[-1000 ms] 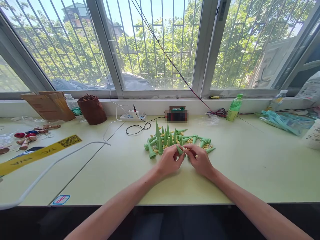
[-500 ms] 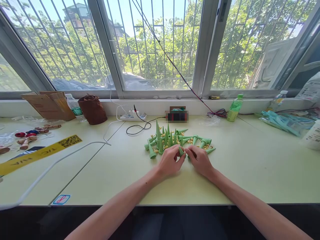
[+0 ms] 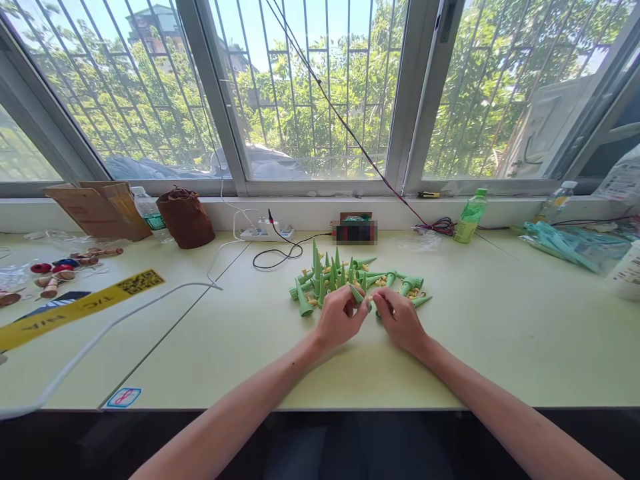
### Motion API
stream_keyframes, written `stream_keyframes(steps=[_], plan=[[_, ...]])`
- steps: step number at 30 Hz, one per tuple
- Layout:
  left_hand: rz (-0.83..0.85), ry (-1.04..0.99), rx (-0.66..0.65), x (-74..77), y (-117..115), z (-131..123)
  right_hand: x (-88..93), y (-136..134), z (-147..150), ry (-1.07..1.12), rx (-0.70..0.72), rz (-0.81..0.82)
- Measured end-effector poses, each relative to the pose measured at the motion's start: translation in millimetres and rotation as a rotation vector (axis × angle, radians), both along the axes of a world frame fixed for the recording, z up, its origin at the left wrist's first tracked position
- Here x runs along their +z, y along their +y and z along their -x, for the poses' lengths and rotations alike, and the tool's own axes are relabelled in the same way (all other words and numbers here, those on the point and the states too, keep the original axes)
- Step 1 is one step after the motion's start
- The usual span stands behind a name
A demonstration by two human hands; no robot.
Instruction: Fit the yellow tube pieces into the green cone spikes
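Observation:
My left hand (image 3: 341, 313) is closed around a green plastic watering spike (image 3: 357, 295), its pointed end tilted up to the left. Close beside it, the fingers of my right hand (image 3: 399, 313) pinch a small yellowish valve (image 3: 371, 300) at the spike's wide end. How far the two pieces are joined is hidden by my fingers. Just beyond both hands lies a pile of similar green spikes (image 3: 304, 300) with small yellow valves among them, some standing on their wide ends and others lying flat.
Behind the pile are a small device (image 3: 354, 233) with a blurred front and a white power strip (image 3: 250, 235). A green bottle (image 3: 470, 217) stands at the back right. Leftward are a brown bag (image 3: 185, 219), wooden toys (image 3: 50, 285) and a yellow strip (image 3: 85, 310) above a white cable (image 3: 125, 319).
The spike in my left hand has tilted, so more of its pointed end shows toward the upper left. Both hands stay nearly in place.

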State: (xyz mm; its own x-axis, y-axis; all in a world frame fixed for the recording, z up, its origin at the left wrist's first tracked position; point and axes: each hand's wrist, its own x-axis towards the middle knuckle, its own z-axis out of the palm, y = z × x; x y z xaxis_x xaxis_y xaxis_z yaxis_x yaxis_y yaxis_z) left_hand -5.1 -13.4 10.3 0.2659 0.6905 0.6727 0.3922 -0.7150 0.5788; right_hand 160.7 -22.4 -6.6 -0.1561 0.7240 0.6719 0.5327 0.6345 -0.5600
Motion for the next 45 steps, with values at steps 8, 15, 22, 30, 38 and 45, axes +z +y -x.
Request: stream_keyframes(steps=[8,15,22,30,38,45], plan=[[-0.067,0.106,-0.081,-4.6,-0.8,1.2,-4.3,4.0,-1.8,-0.012,-0.031,-0.011],[-0.024,0.088,-0.071,-5.7,3.7,2.1,-5.0,4.8,-1.5,0.022,-0.094,-0.043],[0.15,0.013,-0.037,-0.1,2.8,0.9,-1.2,1.8,-3.1,0.111,-0.19,-0.114],[0.296,0.061,-0.177,-0.2,1.6,2.1,0.7,0.1,-1.8,0.047,-0.111,-0.121],[0.18,0.15,-0.141,-1.0,3.4,2.8,-2.1,2.0,-3.4,0.051,-0.116,-0.09],[0.129,0.126,-0.144,-1.5,4.0,1.0,-1.5,1.8,-2.7,0.047,-0.112,-0.074]])
